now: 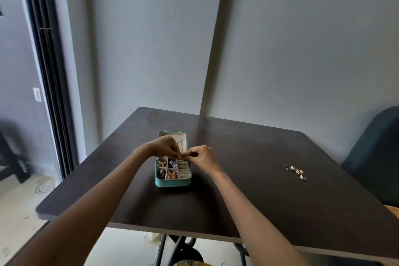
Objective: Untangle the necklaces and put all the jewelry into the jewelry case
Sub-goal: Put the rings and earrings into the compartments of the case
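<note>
An open teal jewelry case (pixel 172 182) lies near the middle of the dark table (pixel 248 190), its lid flat at the far side. Its compartments hold several pieces of jewelry (pixel 169 168), gold and silver. My left hand (pixel 165 147) and my right hand (pixel 201 156) meet just above the case, fingertips pinched together on something very small, too fine to make out. A few gold rings (pixel 296 172) lie loose on the table at the right, well away from both hands.
A dark blue chair (pixel 375 157) stands at the table's right side. Grey walls rise behind the table. A dark door frame (pixel 49 84) is at the left, with a floor drain (pixel 46 187) below.
</note>
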A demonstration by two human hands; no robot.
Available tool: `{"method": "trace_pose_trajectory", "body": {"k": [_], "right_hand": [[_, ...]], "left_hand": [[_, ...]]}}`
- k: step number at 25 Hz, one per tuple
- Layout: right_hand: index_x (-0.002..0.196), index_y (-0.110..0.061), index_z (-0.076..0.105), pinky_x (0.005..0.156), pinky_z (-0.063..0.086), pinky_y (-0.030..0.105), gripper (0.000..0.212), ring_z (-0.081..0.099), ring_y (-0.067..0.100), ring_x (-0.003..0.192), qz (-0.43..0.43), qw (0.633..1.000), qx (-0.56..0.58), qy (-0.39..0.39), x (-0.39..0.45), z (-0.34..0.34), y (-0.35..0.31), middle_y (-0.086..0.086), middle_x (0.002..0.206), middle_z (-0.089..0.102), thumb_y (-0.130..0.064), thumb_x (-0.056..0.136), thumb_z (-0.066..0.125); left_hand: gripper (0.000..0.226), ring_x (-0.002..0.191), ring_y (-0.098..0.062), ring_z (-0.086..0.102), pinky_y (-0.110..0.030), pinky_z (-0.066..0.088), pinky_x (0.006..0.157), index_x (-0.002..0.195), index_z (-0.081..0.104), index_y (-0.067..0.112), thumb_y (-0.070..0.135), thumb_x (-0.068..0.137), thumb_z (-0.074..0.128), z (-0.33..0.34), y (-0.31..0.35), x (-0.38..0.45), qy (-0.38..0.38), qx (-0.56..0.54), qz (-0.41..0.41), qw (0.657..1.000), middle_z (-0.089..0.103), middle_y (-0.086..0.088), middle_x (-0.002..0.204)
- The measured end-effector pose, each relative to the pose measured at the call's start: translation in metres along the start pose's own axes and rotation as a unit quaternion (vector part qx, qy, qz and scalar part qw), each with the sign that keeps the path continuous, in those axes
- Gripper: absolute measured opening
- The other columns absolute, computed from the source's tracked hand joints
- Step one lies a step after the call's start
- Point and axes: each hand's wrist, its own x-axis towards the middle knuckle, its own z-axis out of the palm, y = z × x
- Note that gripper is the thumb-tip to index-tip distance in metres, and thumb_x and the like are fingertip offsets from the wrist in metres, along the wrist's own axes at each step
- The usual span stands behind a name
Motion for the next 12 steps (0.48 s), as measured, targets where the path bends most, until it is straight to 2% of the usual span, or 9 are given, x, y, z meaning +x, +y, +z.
{"method": "trace_pose_trajectory", "body": {"k": [3,5,9,12], "right_hand": [[0.096,-0.011,0.076,0.080,0.052,0.017,0.019,0.068,0.006,0.087,-0.011,0.999,-0.032,-0.003,0.0024,-0.0014,-0.0050,0.003,0.095,0.075,-0.016,0.078,0.076],[0.097,-0.010,0.075,0.082,0.052,0.019,0.019,0.068,0.009,0.090,-0.012,0.999,-0.041,-0.003,0.0031,-0.0014,-0.0066,0.004,0.096,0.074,-0.016,0.079,0.075],[0.099,-0.008,0.075,0.084,0.048,0.018,0.018,0.067,0.015,0.096,-0.020,0.997,-0.078,-0.018,-0.0008,0.0014,-0.0084,0.007,0.101,0.073,-0.009,0.081,0.071],[0.100,-0.008,0.074,0.081,0.045,0.016,0.018,0.065,0.017,0.095,-0.043,0.991,-0.123,-0.044,0.0003,-0.0033,-0.0113,0.009,0.102,0.072,-0.006,0.084,0.066]], "left_hand": [[0.013,0.066,0.000,0.056,-0.023,0.047,0.071,0.092,0.076,0.013,0.019,0.081,0.071,0.0040,-0.0030,0.0022,0.035,0.008,-0.005,0.999,0.066,0.003,0.076],[0.013,0.077,-0.006,0.056,-0.030,0.048,0.077,0.093,0.075,0.021,0.026,0.081,0.070,0.0056,-0.0027,0.0024,0.057,0.046,-0.028,0.997,0.065,0.007,0.083],[0.018,0.084,-0.006,0.054,-0.025,0.044,0.071,0.097,0.074,0.027,0.032,0.081,0.069,0.0082,0.0009,-0.0009,0.053,0.105,-0.055,0.991,0.068,0.008,0.095],[0.018,0.080,-0.006,0.056,-0.019,0.042,0.065,0.099,0.074,0.018,0.019,0.082,0.068,0.0025,0.0040,-0.0024,0.021,0.091,-0.037,0.995,0.071,0.001,0.097]]}}
